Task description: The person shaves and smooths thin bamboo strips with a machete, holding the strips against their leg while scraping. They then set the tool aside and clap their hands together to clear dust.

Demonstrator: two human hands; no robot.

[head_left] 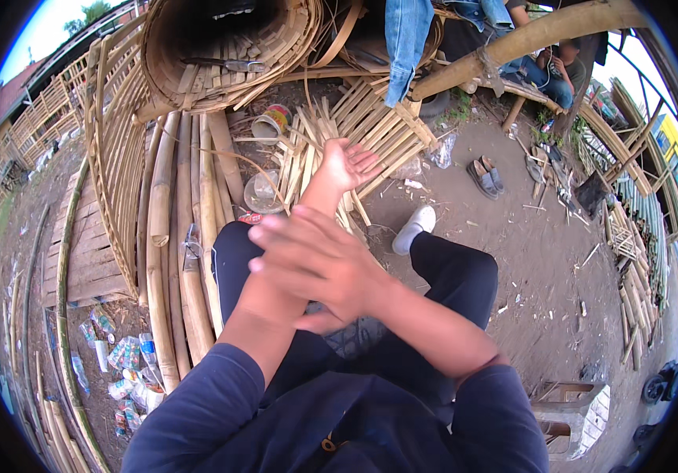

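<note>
My left hand [347, 165] is stretched forward with the palm turned up. Its fingers are spread and hold nothing. Across my left forearm lies my right hand [315, 268], slightly blurred, its fingers extended over the skin near the wrist. It seems to touch the forearm, though the contact is partly hidden. Just beyond my left hand is a pile of split bamboo strips [382, 126], some laid in a slatted bundle. A round woven bamboo basket [307, 35] lies on its side at the far left, with a dark-bladed knife [232, 65] inside.
Long bamboo poles [167, 181] run along my left, beside a curved bamboo slat frame [114, 158]. A tin can [270, 124] stands near the strips. Plastic litter [130, 355] lies lower left, sandals [485, 177] on the right. A person [556, 75] sits at the far right.
</note>
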